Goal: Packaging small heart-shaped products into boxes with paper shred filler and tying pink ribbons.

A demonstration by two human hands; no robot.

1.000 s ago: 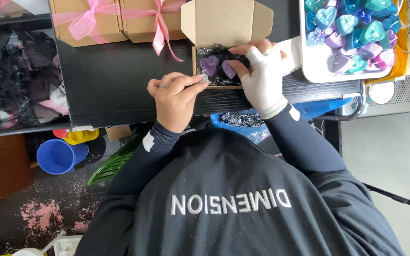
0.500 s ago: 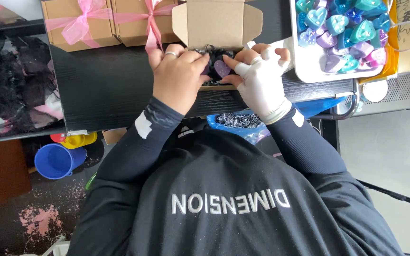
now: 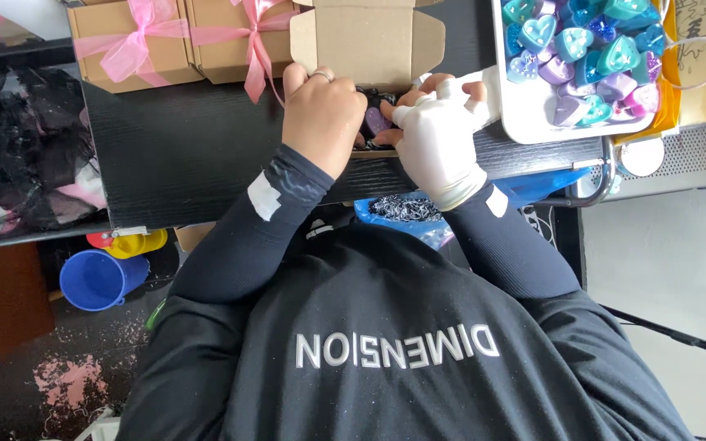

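A small open cardboard box (image 3: 367,37) lies on the black table (image 3: 181,155), its lid flap standing up at the far side. Black shredded paper and a purple heart-shaped piece (image 3: 377,121) show inside, between my hands. My left hand (image 3: 320,114), bare with a ring, is curled over the box's left part, and its fingertips are hidden inside. My right hand (image 3: 439,135), in a white glove, covers the right part, with thumb and fingers closed at the purple heart.
A white tray (image 3: 525,122) of blue, teal and purple hearts (image 3: 582,49) stands right of the box. Two closed boxes (image 3: 124,45) with pink bows sit at the far left. A blue bag of black shred (image 3: 406,211) hangs under the table edge. Lower left stands a blue cup (image 3: 96,279).
My left hand has moved from the near table edge up onto the box. Both hands now cover most of the contents, and only one purple heart still shows.
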